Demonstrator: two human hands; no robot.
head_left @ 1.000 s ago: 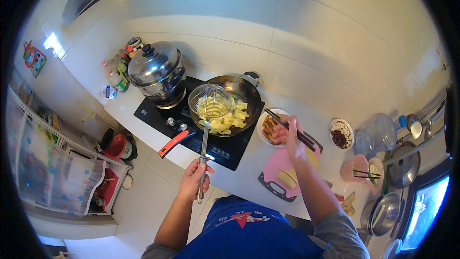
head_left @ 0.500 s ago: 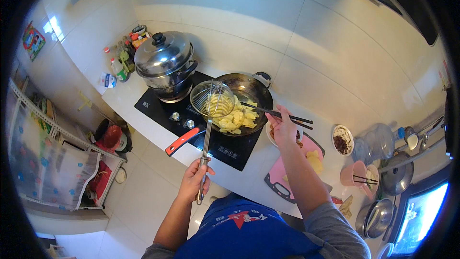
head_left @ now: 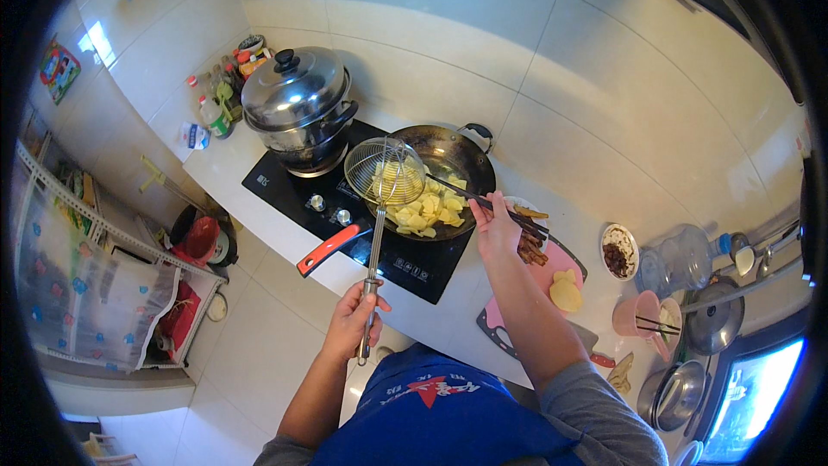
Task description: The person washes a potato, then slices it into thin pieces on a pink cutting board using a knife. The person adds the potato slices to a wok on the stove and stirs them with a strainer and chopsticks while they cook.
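My left hand (head_left: 356,321) is closed around the handle of a wire skimmer (head_left: 385,174). Its round mesh basket sits over the left side of the wok (head_left: 448,148), whose handle is orange and black. Pale yellow slices, which look like potato, (head_left: 435,211) lie in the wok, and some show through the mesh. Black chopsticks (head_left: 528,223) are gripped in my right hand (head_left: 496,226) at the wok's right rim, tips reaching in beside the skimmer. Brown strips (head_left: 532,250) lie just right of that hand, in a bowl mostly hidden by it.
A lidded steel pot (head_left: 297,103) stands left of the wok on the black cooktop (head_left: 405,267). On the right are a pink cutting board (head_left: 559,261) with pale slices, a knife (head_left: 595,349), a bowl (head_left: 617,250), a pink cup (head_left: 636,315) and a large plastic bottle (head_left: 677,259). Bottles crowd the left corner.
My right hand has shifted slightly left with the chopsticks, uncovering more of the brown strips. The skimmer stays over the wok, almost unmoved.
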